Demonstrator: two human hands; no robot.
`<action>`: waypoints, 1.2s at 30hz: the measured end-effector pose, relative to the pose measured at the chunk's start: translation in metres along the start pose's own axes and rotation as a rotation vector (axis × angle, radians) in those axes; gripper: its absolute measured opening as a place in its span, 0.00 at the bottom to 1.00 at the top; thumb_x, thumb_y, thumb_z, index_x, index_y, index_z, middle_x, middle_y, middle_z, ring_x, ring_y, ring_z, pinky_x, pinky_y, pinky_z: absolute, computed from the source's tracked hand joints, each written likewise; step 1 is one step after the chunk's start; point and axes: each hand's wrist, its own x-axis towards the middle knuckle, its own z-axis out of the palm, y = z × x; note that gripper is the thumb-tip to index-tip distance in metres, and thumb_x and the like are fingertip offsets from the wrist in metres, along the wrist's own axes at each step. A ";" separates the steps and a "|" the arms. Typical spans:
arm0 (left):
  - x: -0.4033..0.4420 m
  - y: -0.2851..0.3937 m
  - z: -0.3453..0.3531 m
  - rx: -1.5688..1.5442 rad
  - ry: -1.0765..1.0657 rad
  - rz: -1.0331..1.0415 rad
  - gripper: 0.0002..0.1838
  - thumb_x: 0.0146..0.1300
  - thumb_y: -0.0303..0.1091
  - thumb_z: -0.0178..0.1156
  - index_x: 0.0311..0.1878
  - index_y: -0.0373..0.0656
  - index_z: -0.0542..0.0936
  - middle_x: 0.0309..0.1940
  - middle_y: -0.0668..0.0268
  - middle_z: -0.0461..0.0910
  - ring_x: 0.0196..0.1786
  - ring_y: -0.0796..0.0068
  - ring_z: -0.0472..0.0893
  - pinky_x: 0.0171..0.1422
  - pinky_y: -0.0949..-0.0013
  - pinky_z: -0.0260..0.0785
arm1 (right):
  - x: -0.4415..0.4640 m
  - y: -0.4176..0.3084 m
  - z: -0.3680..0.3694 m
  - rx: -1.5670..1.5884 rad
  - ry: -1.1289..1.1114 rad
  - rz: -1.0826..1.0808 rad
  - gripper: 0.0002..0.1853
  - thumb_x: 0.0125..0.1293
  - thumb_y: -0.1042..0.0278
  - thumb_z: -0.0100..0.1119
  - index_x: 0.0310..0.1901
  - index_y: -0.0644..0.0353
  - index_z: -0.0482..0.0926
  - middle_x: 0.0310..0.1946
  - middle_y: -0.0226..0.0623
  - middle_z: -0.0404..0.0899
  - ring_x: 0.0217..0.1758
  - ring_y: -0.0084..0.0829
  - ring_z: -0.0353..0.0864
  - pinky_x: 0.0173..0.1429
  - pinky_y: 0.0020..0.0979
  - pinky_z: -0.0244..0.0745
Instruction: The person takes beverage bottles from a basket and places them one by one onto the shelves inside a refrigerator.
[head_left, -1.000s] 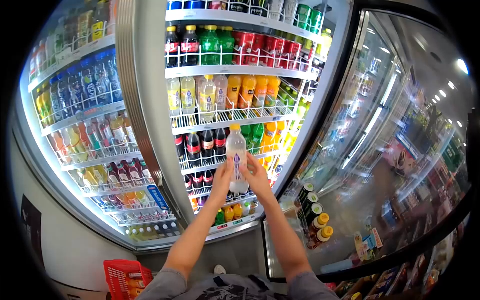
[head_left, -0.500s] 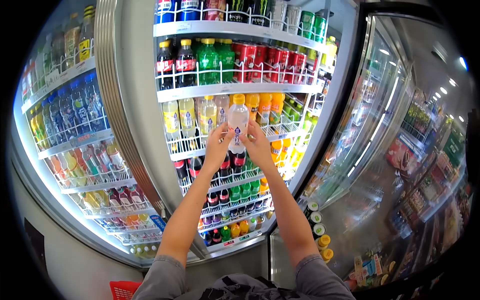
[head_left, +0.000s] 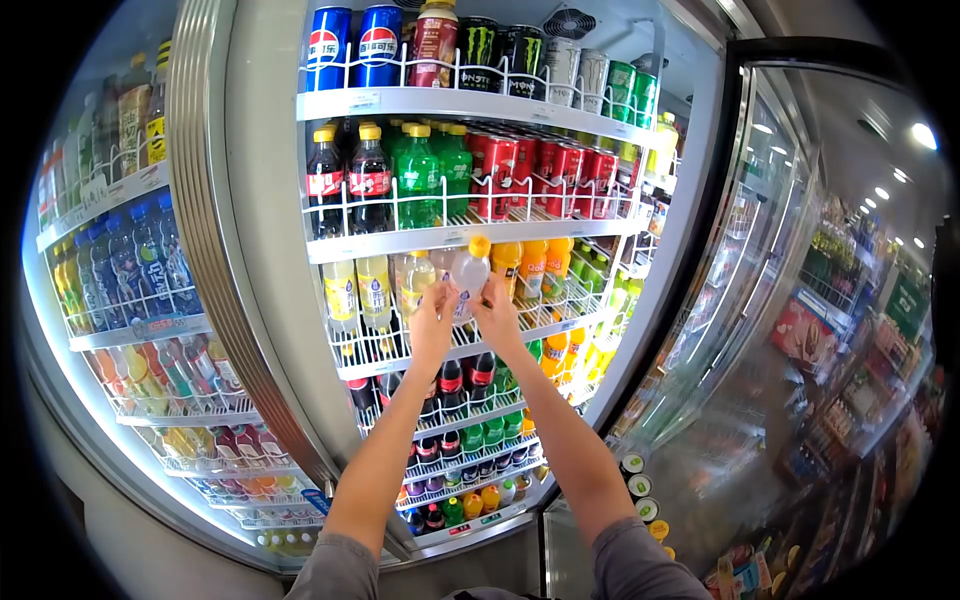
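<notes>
Between both hands is a clear bottle with a yellow cap [head_left: 470,268], tilted slightly, at the third shelf from the top of the open fridge. My left hand [head_left: 434,318] grips its lower left side with closed fingers. On its lower right side, my right hand [head_left: 494,310] is closed round it too. The hands hide much of the bottle's lower part. Just left stands a similar yellow-capped bottle [head_left: 416,280], with yellow-labelled bottles [head_left: 374,292] beyond it. Orange drink bottles [head_left: 533,268] stand to the right.
A white shelf edge [head_left: 480,239] runs just above the hands, under cola bottles [head_left: 369,178] and red cans [head_left: 497,178]. A wire rail [head_left: 560,322] crosses the shelf front. The glass door [head_left: 700,330] stands open at the right; a second fridge [head_left: 150,330] is at the left.
Both hands have moved the bottle upward and in toward the third shelf, and it now leans. The view has tilted up, showing more top shelf; the red basket has left view.
</notes>
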 end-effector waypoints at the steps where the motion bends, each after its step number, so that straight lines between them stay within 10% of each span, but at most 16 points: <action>1: -0.002 -0.008 0.002 -0.002 0.006 0.001 0.17 0.70 0.31 0.58 0.58 0.33 0.75 0.47 0.51 0.84 0.52 0.62 0.85 0.55 0.64 0.76 | -0.001 0.007 0.001 -0.001 -0.005 -0.004 0.31 0.64 0.76 0.63 0.66 0.64 0.61 0.58 0.48 0.76 0.62 0.42 0.79 0.63 0.36 0.74; 8: -0.010 -0.016 0.007 0.225 -0.047 0.092 0.19 0.67 0.26 0.54 0.59 0.28 0.74 0.51 0.40 0.77 0.51 0.40 0.78 0.55 0.53 0.72 | -0.005 0.025 0.008 -0.207 -0.009 -0.075 0.31 0.67 0.59 0.63 0.68 0.60 0.65 0.42 0.48 0.80 0.46 0.44 0.80 0.53 0.38 0.73; 15: -0.019 -0.022 0.012 0.227 -0.017 0.107 0.19 0.66 0.24 0.52 0.58 0.25 0.74 0.58 0.38 0.74 0.58 0.37 0.74 0.63 0.52 0.69 | 0.002 0.029 0.010 -0.264 -0.092 -0.004 0.29 0.66 0.58 0.61 0.65 0.60 0.67 0.45 0.51 0.81 0.50 0.52 0.79 0.55 0.44 0.72; 28: -0.089 -0.021 -0.006 0.083 -0.034 0.033 0.14 0.67 0.24 0.55 0.54 0.35 0.79 0.52 0.47 0.80 0.48 0.47 0.82 0.53 0.60 0.74 | -0.072 -0.008 -0.003 -0.327 0.153 -0.057 0.23 0.69 0.74 0.55 0.66 0.64 0.70 0.62 0.49 0.74 0.64 0.41 0.75 0.65 0.37 0.71; 36: -0.156 -0.011 0.006 0.001 -0.114 -0.069 0.12 0.69 0.28 0.57 0.52 0.39 0.82 0.46 0.57 0.82 0.36 0.70 0.81 0.41 0.70 0.73 | -0.164 -0.060 -0.020 -0.009 0.111 0.235 0.18 0.72 0.75 0.51 0.62 0.61 0.73 0.50 0.38 0.81 0.53 0.26 0.80 0.56 0.28 0.74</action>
